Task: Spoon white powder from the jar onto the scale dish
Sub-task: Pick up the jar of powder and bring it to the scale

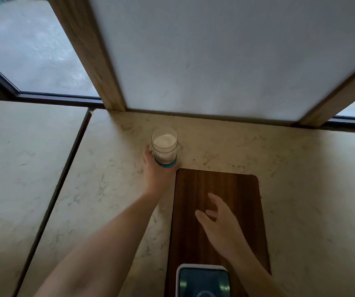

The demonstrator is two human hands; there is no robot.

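Observation:
A clear glass jar (165,146) with a teal base stands upright and lidless on the pale marble counter (257,151), about half full of white powder. My left hand (157,170) reaches forward and wraps around the jar's lower part from the near left side. My right hand (219,224) hovers over a dark wooden board (236,185) with fingers spread and nothing in it. No spoon and no scale dish are in sight.
A phone (203,280) in a white case lies at the board's near end, screen lit. A frosted panel (225,56) in a wooden frame rises behind the jar. A dark seam (65,174) splits the counter on the left; windows lie beyond.

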